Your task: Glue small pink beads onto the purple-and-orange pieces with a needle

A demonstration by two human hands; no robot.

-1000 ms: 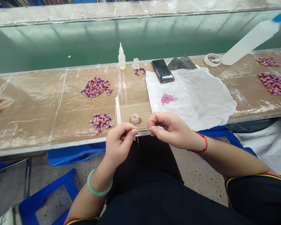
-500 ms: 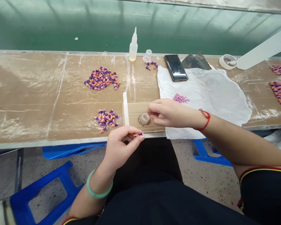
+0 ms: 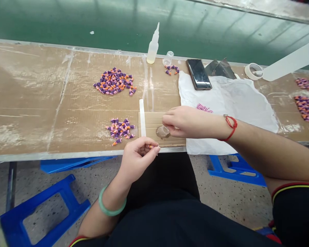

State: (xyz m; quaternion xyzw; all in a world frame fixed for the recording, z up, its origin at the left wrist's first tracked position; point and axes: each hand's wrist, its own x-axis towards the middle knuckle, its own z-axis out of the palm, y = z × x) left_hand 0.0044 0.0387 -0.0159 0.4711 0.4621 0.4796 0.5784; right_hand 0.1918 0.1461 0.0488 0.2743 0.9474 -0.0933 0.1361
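Observation:
My left hand [image 3: 141, 155] is closed at the table's front edge, pinching a small purple, pink and orange figurine [image 3: 151, 146] between thumb and fingers. Most of the figurine is hidden by the fingers. My right hand [image 3: 183, 120] is closed in a pinch at the right rim of a small clear cup [image 3: 162, 131]; whatever lies between its fingertips is too small or hidden to name. The cup stands on a piece of cardboard [image 3: 151, 118]. Left of the cup lies a flat white strip [image 3: 142, 118]. A pile of similar figurines [image 3: 120, 129] is beside the strip.
Farther back are a larger figurine pile [image 3: 114, 81], a dropper bottle [image 3: 152, 49], a clear cap-like container [image 3: 168, 58] and a phone [image 3: 198, 74]. Tiny pink pieces [image 3: 204, 108] lie on a white cloth [image 3: 229, 99]. A tape roll [image 3: 253, 71] sits at right.
The view has shifted slightly. My right hand's fingertips now overlap the cup's right side more. My left hand still pinches the figurine, less of which shows.

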